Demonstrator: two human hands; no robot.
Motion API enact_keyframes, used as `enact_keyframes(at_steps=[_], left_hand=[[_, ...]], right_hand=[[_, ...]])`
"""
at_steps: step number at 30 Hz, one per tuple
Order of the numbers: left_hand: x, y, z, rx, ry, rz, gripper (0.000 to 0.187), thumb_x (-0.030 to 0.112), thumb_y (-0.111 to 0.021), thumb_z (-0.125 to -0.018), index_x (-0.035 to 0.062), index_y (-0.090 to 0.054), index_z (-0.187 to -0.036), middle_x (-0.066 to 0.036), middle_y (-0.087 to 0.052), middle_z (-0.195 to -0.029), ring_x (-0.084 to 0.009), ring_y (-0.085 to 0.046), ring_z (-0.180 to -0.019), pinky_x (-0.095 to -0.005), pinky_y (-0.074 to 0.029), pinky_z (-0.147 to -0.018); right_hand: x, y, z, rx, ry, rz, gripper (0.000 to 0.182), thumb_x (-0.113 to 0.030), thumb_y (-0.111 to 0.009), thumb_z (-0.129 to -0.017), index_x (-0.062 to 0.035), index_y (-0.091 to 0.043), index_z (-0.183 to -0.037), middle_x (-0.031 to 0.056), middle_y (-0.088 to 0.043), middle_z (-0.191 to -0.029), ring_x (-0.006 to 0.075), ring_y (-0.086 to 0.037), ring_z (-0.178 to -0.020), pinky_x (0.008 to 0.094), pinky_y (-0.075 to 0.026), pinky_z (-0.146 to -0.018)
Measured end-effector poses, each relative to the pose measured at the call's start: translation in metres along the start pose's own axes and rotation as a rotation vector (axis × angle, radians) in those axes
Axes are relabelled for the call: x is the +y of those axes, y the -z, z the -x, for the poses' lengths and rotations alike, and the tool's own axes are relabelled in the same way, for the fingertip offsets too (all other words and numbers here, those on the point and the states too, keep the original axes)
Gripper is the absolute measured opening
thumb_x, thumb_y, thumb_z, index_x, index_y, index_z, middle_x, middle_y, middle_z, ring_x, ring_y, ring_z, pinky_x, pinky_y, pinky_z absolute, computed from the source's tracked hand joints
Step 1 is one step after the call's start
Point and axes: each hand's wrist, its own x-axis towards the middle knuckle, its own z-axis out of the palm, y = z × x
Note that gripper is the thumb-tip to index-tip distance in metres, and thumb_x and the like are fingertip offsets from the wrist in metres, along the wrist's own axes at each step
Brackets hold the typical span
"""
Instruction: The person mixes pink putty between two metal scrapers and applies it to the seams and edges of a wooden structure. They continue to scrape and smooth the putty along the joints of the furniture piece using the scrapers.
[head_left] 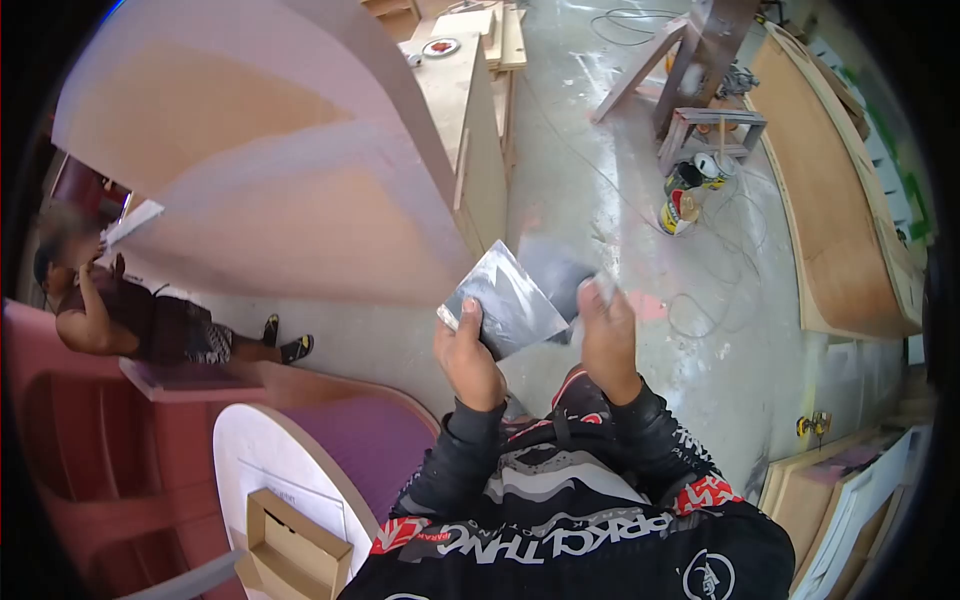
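Observation:
My left hand [470,358] is closed around the edge of a shiny silver-grey square sheet [512,305], thumb on top and fingers hidden underneath. A darker grey sheet [552,272], smeared by motion, is behind it and reaches across to my right hand [608,335]. That hand pinches the darker sheet at its right side, with the thumb up and a pale blurred edge beside it. Both sheets are in front of my body, above the concrete floor, and overlap in this view.
A large curved panel [290,170] rises at the left, near a workbench [478,130]. Another person [130,310] stands farther left. An open cardboard box [295,550] lies on a rounded white board [240,450]. Paint cans [680,210], cables and a curved wooden piece [820,190] are at the right.

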Motion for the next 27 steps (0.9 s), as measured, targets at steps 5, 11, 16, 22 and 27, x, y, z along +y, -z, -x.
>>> enact_keyframes(at_steps=[5,11,16,22,27], left_hand=[[-0.001,0.006,-0.018,0.102,-0.085,0.079,0.026,0.014,-0.053,-0.097,-0.0030,-0.057,-0.116,-0.008,-0.063,-0.112,-0.0188,-0.059,-0.105,-0.0331,-0.043,-0.097],[-0.035,-0.070,0.013,0.151,0.016,0.405,0.028,0.017,-0.051,-0.099,-0.0024,-0.056,-0.119,-0.008,-0.063,-0.116,-0.0197,-0.060,-0.108,-0.0365,-0.043,-0.099],[-0.082,-0.140,0.020,0.133,-0.005,0.340,0.027,0.016,-0.053,-0.098,-0.0024,-0.056,-0.117,-0.009,-0.063,-0.113,-0.0197,-0.060,-0.102,-0.0355,-0.044,-0.096],[-0.095,-0.157,0.014,0.172,-0.053,0.094,0.024,0.014,-0.053,-0.096,-0.0023,-0.058,-0.113,-0.007,-0.064,-0.106,-0.0171,-0.060,-0.097,-0.0320,-0.045,-0.092],[-0.080,-0.138,0.005,0.226,-0.203,-0.048,0.024,0.012,-0.054,-0.095,-0.0037,-0.058,-0.113,-0.008,-0.064,-0.107,-0.0172,-0.060,-0.098,-0.0320,-0.045,-0.093]], right_hand=[[0.025,0.038,0.002,-0.458,-0.010,0.146,0.029,-0.028,-0.053,-0.102,-0.0016,-0.063,-0.096,-0.0025,-0.057,-0.080,0.0066,-0.048,-0.073,0.0260,-0.041,-0.064],[0.013,0.056,-0.054,0.092,0.089,-0.647,0.020,-0.026,-0.055,-0.101,-0.0079,-0.058,-0.094,-0.0019,-0.058,-0.085,0.0068,-0.055,-0.080,0.0257,-0.044,-0.074],[0.010,0.090,-0.065,-0.001,-0.023,-0.679,0.028,-0.027,-0.053,-0.102,-0.0103,-0.053,-0.080,-0.0048,-0.048,-0.074,0.0047,-0.045,-0.070,0.0235,-0.037,-0.065],[0.013,0.140,-0.096,-0.098,0.178,-0.152,0.032,-0.018,-0.049,-0.102,-0.0035,-0.049,-0.073,-0.0047,-0.042,-0.063,0.0069,-0.036,-0.058,0.0282,-0.029,-0.051],[0.022,0.209,-0.150,-0.997,0.246,0.335,0.021,-0.013,-0.052,-0.099,-0.0002,-0.057,-0.082,0.0027,-0.051,-0.065,0.0099,-0.044,-0.060,0.0315,-0.037,-0.053]])
